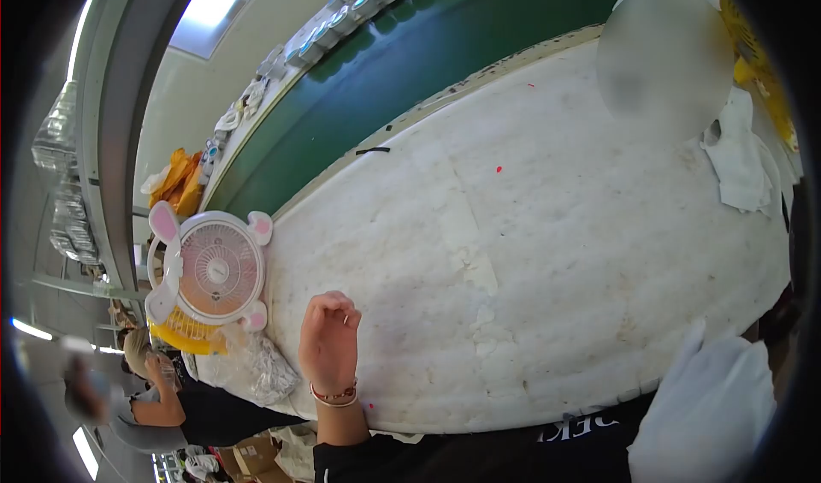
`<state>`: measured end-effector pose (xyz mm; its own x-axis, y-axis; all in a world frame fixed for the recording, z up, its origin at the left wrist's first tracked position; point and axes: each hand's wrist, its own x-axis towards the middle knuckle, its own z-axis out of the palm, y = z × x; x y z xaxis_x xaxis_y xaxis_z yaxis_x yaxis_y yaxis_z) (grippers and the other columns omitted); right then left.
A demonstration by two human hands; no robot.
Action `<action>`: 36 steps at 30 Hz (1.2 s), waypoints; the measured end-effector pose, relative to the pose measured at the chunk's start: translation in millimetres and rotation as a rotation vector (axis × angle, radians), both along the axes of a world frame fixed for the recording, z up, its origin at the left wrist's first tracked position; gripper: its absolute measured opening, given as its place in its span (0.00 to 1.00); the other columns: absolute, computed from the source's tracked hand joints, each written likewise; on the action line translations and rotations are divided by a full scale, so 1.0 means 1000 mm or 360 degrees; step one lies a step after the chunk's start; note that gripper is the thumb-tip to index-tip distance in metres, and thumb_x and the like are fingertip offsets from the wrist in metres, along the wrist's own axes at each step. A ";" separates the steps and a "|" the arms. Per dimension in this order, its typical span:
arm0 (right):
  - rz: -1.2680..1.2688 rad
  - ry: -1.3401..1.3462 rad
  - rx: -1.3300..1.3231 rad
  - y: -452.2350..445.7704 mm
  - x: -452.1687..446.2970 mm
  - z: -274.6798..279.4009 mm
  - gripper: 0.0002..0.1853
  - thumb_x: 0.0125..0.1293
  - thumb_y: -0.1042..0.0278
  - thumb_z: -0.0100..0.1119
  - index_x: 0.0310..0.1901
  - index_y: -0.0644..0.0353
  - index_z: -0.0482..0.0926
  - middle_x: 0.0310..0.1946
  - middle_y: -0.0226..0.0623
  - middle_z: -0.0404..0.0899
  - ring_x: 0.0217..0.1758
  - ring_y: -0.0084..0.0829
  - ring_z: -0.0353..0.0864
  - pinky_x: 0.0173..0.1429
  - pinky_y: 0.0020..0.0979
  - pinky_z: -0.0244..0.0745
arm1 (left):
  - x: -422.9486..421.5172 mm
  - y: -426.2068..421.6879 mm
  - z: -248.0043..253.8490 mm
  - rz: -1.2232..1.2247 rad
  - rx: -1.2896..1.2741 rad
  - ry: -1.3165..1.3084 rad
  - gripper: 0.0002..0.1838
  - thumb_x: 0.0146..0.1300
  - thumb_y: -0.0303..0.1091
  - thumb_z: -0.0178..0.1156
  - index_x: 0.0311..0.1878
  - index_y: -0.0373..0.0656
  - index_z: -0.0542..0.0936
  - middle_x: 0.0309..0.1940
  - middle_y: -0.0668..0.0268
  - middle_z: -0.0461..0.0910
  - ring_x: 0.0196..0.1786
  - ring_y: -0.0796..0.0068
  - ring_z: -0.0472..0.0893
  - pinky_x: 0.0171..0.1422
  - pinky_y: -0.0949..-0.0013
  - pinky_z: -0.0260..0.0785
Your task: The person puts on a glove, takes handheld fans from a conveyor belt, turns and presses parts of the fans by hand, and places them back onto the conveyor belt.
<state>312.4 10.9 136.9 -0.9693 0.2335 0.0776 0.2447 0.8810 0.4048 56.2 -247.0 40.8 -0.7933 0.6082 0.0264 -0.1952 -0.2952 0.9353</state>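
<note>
My left hand, bare and with bracelets at the wrist, is raised over the near left part of the white-covered table. Its fingers are curled in together, and nothing shows in them. At the lower right, close to the camera, is my right hand in a white glove. It is blurred, with one finger pointing up apart from the others, and I make out nothing in it. My black shirt lies along the table's near edge between the two hands.
A white rabbit-eared fan stands at the left, beside a clear plastic bag. Beyond the table runs a green conveyor belt with cup-like parts along its far side. A person is at the lower left, another at the upper right.
</note>
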 end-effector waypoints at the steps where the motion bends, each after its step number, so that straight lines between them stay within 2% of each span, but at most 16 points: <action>1: 0.0058 0.0011 -0.0076 0.001 -0.003 -0.001 0.06 0.55 0.67 0.57 0.26 0.58 0.73 0.23 0.38 0.71 0.28 0.36 0.73 0.30 0.35 0.66 | 0.001 0.000 0.001 0.0022 0.0011 -0.0006 0.12 0.68 0.36 0.47 0.43 0.37 0.73 0.41 0.63 0.70 0.44 0.74 0.69 0.48 0.70 0.61; 13: 0.0832 -0.0126 -0.0993 0.057 -0.031 -0.025 0.05 0.54 0.68 0.57 0.27 0.59 0.74 0.25 0.40 0.74 0.30 0.41 0.75 0.33 0.38 0.68 | 0.003 0.003 0.002 0.0113 -0.0053 0.0014 0.11 0.67 0.36 0.48 0.40 0.37 0.73 0.39 0.65 0.69 0.40 0.76 0.66 0.45 0.72 0.58; 16: 0.0746 0.0205 -0.0818 0.079 -0.070 -0.054 0.05 0.54 0.68 0.57 0.28 0.59 0.74 0.26 0.41 0.74 0.31 0.42 0.76 0.34 0.39 0.69 | 0.005 0.003 0.003 0.0123 -0.0042 0.0018 0.10 0.67 0.37 0.49 0.39 0.39 0.72 0.38 0.67 0.68 0.40 0.77 0.65 0.44 0.72 0.57; 18: 0.0486 0.0594 -0.0581 0.098 -0.100 -0.096 0.09 0.53 0.63 0.60 0.26 0.56 0.73 0.22 0.38 0.74 0.26 0.41 0.75 0.31 0.40 0.69 | 0.005 0.003 0.003 0.0114 -0.0056 0.0018 0.10 0.67 0.37 0.49 0.39 0.39 0.72 0.38 0.67 0.67 0.40 0.77 0.65 0.43 0.72 0.57; 20: 0.0521 0.0961 -0.0608 0.121 -0.118 -0.127 0.09 0.56 0.61 0.59 0.25 0.55 0.73 0.22 0.36 0.74 0.27 0.39 0.76 0.31 0.40 0.69 | 0.007 0.004 0.003 0.0129 -0.0094 0.0008 0.09 0.67 0.37 0.49 0.38 0.40 0.72 0.38 0.67 0.67 0.40 0.77 0.65 0.43 0.73 0.57; 23: 0.0484 0.0933 -0.0795 0.126 -0.120 -0.126 0.10 0.58 0.59 0.58 0.26 0.55 0.73 0.23 0.37 0.73 0.27 0.39 0.76 0.31 0.39 0.69 | 0.010 0.003 0.005 0.0076 -0.0103 0.0040 0.10 0.67 0.37 0.49 0.38 0.40 0.72 0.38 0.67 0.66 0.40 0.77 0.65 0.43 0.73 0.57; 27: 0.0497 0.0796 -0.0759 0.123 -0.116 -0.119 0.09 0.58 0.61 0.56 0.28 0.56 0.73 0.25 0.38 0.74 0.30 0.40 0.76 0.33 0.40 0.70 | 0.010 0.003 0.006 0.0058 -0.0027 0.0016 0.09 0.68 0.35 0.46 0.40 0.41 0.72 0.38 0.68 0.67 0.39 0.79 0.66 0.41 0.75 0.58; 36: 0.0574 0.0826 -0.0811 0.123 -0.114 -0.122 0.10 0.57 0.59 0.58 0.28 0.56 0.73 0.26 0.37 0.74 0.31 0.40 0.76 0.35 0.40 0.71 | 0.008 -0.001 0.001 0.0052 -0.0011 -0.0033 0.09 0.68 0.35 0.47 0.42 0.40 0.71 0.40 0.69 0.67 0.41 0.78 0.67 0.42 0.75 0.59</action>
